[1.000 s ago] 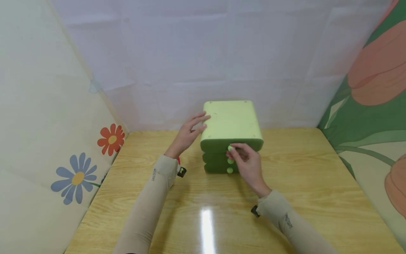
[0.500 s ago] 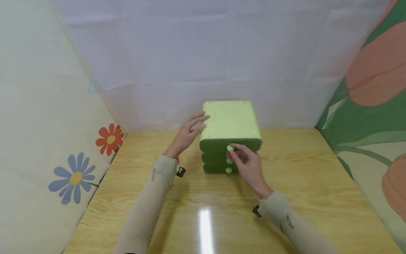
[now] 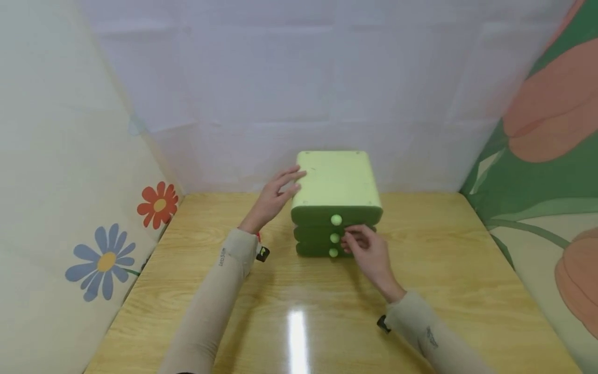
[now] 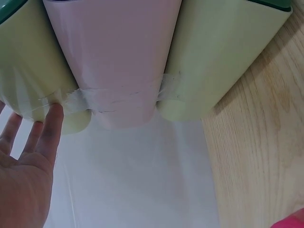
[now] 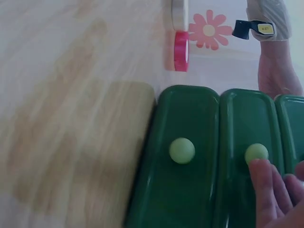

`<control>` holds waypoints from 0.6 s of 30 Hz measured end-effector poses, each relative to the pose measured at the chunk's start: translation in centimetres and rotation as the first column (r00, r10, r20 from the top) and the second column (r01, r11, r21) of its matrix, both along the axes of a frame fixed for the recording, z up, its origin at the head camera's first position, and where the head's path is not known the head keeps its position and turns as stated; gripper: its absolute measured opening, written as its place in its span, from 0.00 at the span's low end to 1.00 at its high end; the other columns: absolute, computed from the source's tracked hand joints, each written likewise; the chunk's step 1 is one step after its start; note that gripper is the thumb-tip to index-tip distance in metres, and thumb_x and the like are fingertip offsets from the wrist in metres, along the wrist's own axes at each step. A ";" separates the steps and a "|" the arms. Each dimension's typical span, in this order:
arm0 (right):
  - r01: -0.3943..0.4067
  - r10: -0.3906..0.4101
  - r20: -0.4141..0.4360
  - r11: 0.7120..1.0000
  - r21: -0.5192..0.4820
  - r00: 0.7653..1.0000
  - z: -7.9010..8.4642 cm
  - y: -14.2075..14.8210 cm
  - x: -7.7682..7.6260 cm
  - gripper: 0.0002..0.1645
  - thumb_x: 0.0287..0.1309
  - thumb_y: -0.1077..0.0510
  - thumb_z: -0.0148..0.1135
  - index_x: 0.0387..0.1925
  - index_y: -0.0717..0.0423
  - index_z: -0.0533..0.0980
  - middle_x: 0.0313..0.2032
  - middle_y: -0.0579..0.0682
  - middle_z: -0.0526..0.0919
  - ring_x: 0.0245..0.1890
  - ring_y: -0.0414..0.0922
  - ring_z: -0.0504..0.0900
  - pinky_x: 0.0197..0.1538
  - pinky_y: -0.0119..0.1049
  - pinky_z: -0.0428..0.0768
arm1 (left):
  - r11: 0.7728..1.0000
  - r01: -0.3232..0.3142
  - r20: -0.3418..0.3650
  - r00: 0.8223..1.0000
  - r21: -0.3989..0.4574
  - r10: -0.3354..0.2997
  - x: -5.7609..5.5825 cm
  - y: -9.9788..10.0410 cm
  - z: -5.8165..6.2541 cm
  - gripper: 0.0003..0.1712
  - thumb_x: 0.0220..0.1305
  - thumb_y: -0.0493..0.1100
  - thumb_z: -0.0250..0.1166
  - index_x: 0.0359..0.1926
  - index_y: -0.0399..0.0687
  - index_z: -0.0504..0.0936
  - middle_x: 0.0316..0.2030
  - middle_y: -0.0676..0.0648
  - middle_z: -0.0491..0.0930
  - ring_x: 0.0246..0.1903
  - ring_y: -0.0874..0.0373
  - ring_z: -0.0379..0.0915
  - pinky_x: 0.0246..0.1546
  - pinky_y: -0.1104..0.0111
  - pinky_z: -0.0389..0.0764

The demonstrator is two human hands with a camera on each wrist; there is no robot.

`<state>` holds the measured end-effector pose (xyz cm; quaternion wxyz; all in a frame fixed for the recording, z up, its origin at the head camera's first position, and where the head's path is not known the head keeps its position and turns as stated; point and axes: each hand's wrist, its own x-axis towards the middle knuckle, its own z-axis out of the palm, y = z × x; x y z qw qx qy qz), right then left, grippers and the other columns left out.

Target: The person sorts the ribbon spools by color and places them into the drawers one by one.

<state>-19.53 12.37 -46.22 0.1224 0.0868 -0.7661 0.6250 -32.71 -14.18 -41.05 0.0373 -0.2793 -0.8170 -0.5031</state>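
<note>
A small three-drawer cabinet with a pale green top and dark green drawer fronts stands on the table. Round light green knobs run down its front: top knob, middle knob and bottom knob. All three drawers look pushed in. My left hand rests on the cabinet's upper left edge with fingers extended. In the left wrist view, the side of the pink middle section shows, taped to its neighbours. My right hand is beside the middle knob, a fingertip right at its edge in the right wrist view.
A pink roll and a white roll stand on the table left of the cabinet, mostly behind the left sleeve in the head view. A white sheet hangs behind; flower-printed panels flank the table.
My right hand has let go of the top knob and moved down and slightly right, to beside the middle knob. My left hand stays on the cabinet. The head view has shifted slightly.
</note>
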 end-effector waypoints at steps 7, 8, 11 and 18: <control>0.020 -0.021 0.020 0.998 0.053 1.000 -0.9 -0.4 -0.2 0.12 0.69 0.66 0.64 0.52 0.64 0.82 0.41 0.62 0.89 0.38 0.57 0.89 0.42 0.44 0.90 | 1.000 -0.006 -0.009 1.000 0.002 0.006 -0.2 0.1 0.2 0.26 0.79 0.60 0.53 0.74 0.71 0.71 0.79 0.63 0.57 0.79 0.56 0.53 0.70 0.44 0.72; 0.014 -0.016 0.021 0.998 0.069 1.000 -1.1 -0.5 -0.2 0.12 0.68 0.65 0.65 0.52 0.63 0.82 0.40 0.61 0.89 0.39 0.57 0.90 0.43 0.44 0.90 | 1.000 -0.007 -0.015 1.000 0.001 0.007 -0.2 0.1 0.2 0.26 0.79 0.60 0.53 0.74 0.71 0.71 0.79 0.63 0.58 0.79 0.56 0.53 0.70 0.44 0.71; -0.049 0.045 0.029 0.992 0.120 0.999 -1.8 -0.7 -0.2 0.15 0.68 0.64 0.66 0.54 0.61 0.82 0.42 0.61 0.89 0.40 0.55 0.90 0.44 0.40 0.90 | 1.000 -0.011 -0.018 1.000 -0.005 0.011 -0.1 0.1 0.0 0.25 0.79 0.59 0.54 0.73 0.71 0.71 0.78 0.63 0.58 0.79 0.56 0.53 0.69 0.43 0.71; -0.085 0.081 0.032 0.989 0.119 0.996 -2.3 -0.7 -0.6 0.14 0.66 0.65 0.67 0.53 0.62 0.83 0.46 0.60 0.89 0.44 0.52 0.89 0.48 0.30 0.87 | 1.000 -0.010 -0.015 1.000 0.006 0.010 0.2 0.1 -0.5 0.26 0.80 0.58 0.54 0.74 0.68 0.72 0.79 0.61 0.58 0.79 0.54 0.52 0.69 0.41 0.71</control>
